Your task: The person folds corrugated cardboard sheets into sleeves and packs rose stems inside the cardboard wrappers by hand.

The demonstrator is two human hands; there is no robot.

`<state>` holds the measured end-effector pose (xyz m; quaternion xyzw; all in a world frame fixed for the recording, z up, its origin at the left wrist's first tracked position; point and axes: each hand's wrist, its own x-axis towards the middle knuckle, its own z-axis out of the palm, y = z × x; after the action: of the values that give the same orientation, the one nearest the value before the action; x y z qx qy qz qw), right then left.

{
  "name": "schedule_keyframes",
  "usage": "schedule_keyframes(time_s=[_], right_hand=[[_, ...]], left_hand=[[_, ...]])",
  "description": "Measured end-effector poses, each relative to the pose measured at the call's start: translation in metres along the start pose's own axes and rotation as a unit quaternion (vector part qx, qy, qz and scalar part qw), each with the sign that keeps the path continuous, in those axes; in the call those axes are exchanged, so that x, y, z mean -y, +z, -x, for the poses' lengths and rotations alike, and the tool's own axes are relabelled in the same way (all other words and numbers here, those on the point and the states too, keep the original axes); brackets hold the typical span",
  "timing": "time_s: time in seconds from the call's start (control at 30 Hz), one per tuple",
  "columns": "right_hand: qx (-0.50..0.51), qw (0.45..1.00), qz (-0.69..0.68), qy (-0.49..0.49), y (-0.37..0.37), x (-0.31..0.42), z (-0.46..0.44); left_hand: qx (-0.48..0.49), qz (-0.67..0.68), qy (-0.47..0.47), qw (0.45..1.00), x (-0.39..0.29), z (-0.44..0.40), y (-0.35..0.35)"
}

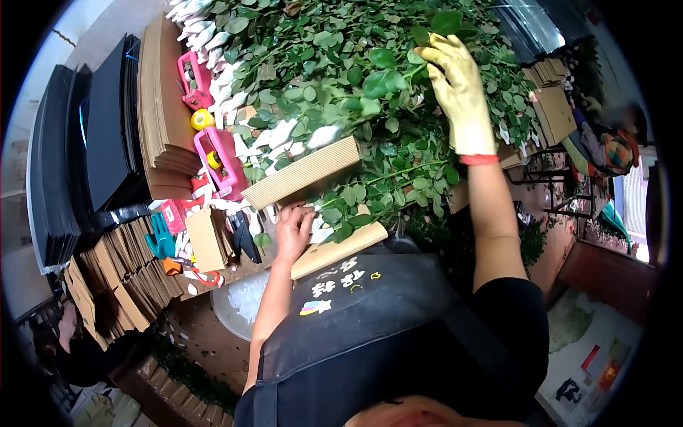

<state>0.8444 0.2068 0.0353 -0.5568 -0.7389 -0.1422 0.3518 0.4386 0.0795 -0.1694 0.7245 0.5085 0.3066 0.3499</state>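
My right hand (pixel 459 96), in a yellow glove with a red cuff, reaches out over the leaves. Its fingers are closed on a leafy rose stem (pixel 384 80), whose white-sleeved bud (pixel 324 136) points left above a corrugated cardboard wrap (pixel 306 173). My bare left hand (pixel 293 231) rests low between the wrap's upright side and its near flap (pixel 341 250). Its thumb and fingers are apart beside white-sleeved buds, and the fingertips are partly hidden. Green rose stems (pixel 391 178) lie inside the wrap.
A heap of leafy stems (pixel 306 43) covers the back of the table. On the left are pink tape dispensers (pixel 220 164), a yellow tape roll (pixel 203 119), cardboard stacks (pixel 163 99), a teal glove (pixel 162 238) and scissors (pixel 203 277). Another person (pixel 619 153) is at far right.
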Motion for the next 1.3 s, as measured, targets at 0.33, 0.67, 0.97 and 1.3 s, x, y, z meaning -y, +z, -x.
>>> schedule_keyframes(time_s=[0.33, 0.67, 0.97, 1.3], right_hand=[[0.279, 0.937, -0.207, 0.032, -0.057, 0.092, 0.045], [0.257, 0.953, -0.159, -0.042, -0.13, 0.139, 0.004], [0.531, 0.846, -0.022, 0.041, 0.014, 0.077, 0.114], [0.593, 0.794, 0.132, 0.012, 0.04, 0.092, 0.1]], left_hand=[[-0.023, 0.133, -0.113, 0.984, 0.03, 0.008, 0.016], [-0.033, 0.116, -0.079, 0.99, 0.085, 0.021, 0.04], [-0.032, 0.102, -0.103, 0.989, 0.045, 0.007, 0.022], [-0.085, 0.114, -0.094, 0.985, 0.03, 0.004, 0.02]])
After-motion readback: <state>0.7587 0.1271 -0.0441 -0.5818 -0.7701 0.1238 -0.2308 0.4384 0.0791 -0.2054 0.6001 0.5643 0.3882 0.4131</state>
